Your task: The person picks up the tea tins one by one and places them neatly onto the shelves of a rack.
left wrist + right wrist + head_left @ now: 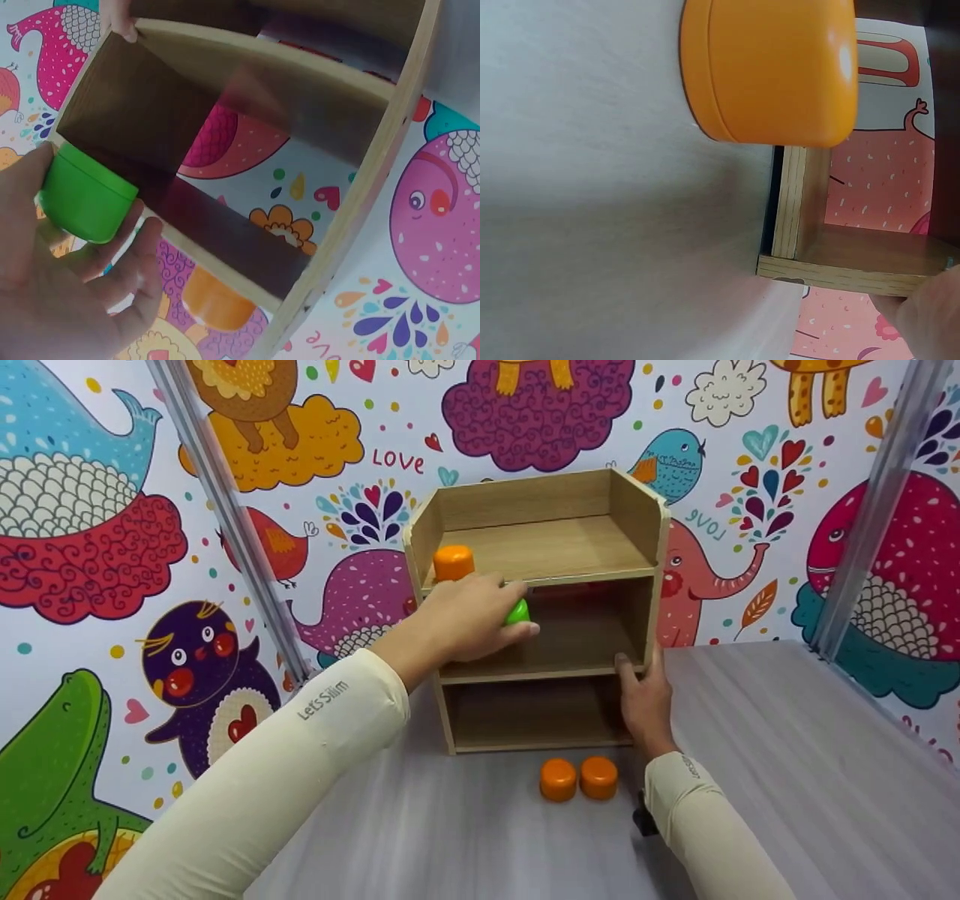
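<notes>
Shelf (555, 544) stands on the table (757, 750). Left hand (472, 619) pinches a green cup (90, 196) between thumb and fingers, before the shelf's middle compartment. Right hand (646, 701) grips the shelf's right side, thumb at its front edge. One orange cup (454, 563) sits on the shelf's top, far left; two orange cups (558, 780) stand side by side in front of the shelf.
</notes>
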The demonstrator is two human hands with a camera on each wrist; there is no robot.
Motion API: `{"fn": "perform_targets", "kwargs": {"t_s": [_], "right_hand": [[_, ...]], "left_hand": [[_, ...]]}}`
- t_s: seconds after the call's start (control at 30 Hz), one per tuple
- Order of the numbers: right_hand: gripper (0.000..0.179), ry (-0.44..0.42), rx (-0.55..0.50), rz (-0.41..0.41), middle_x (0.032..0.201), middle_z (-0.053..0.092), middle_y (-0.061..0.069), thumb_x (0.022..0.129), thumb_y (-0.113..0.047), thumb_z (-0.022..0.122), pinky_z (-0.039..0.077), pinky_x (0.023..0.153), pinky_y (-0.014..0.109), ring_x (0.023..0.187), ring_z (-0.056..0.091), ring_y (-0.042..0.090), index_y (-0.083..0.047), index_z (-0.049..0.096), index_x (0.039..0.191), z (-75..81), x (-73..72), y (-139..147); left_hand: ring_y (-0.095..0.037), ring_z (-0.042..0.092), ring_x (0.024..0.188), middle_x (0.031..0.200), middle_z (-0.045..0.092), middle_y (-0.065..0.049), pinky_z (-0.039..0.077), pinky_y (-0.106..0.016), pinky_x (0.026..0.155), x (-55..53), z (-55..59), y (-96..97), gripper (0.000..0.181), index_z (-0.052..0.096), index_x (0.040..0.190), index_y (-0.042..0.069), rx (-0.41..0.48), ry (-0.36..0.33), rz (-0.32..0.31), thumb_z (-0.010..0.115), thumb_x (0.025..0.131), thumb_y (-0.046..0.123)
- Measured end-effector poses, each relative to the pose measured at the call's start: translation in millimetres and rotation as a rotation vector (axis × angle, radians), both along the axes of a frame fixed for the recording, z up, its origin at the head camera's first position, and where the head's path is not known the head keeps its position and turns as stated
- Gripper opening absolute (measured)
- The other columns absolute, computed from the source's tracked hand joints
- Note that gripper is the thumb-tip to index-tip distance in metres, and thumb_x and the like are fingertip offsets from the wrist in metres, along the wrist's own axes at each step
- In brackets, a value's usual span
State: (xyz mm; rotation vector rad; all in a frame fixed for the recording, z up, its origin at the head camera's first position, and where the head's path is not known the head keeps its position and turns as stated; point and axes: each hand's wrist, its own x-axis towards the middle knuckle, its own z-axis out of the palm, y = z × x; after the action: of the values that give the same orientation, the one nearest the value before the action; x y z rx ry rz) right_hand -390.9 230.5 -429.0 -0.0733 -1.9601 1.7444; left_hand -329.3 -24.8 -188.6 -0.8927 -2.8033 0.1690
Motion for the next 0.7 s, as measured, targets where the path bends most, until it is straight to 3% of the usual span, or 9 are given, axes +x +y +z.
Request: {"fn": "perform_targets", "kwargs": {"t_s": [0.33,0.7], "right_hand": [[0.069,0.006,0.002,0.000,0.162,0.034,-0.003,0.102,-0.050,0.057,0.028,0.123,0.053,0.143,0.041,0.027,-0.047,0.017,0.159,-0.6,0.2,2],[0.070,0.031,-0.008,-0.003,0.163,0.033,-0.003,0.104,-0.040,0.056,0.024,0.125,0.049,0.145,0.037,0.025,-0.046,0.016,0.160,-0.2,-0.2,0]], "left_hand": [[-0.026,0.055,0.104,0.112,0.058,-0.008,0.051,-0.048,0.089,-13.4,16.7,7.1,0.054,0.053,0.131,0.018,0.005,0.093,-0.025,0.051,0.100,0.062],[-0.031,0.051,0.122,0.133,0.059,-0.010,0.041,-0.057,0.103,-34.5,33.4,13.2,0.061,0.050,0.143,0.019,-0.008,0.120,0.057,0.047,0.100,0.063]]}}
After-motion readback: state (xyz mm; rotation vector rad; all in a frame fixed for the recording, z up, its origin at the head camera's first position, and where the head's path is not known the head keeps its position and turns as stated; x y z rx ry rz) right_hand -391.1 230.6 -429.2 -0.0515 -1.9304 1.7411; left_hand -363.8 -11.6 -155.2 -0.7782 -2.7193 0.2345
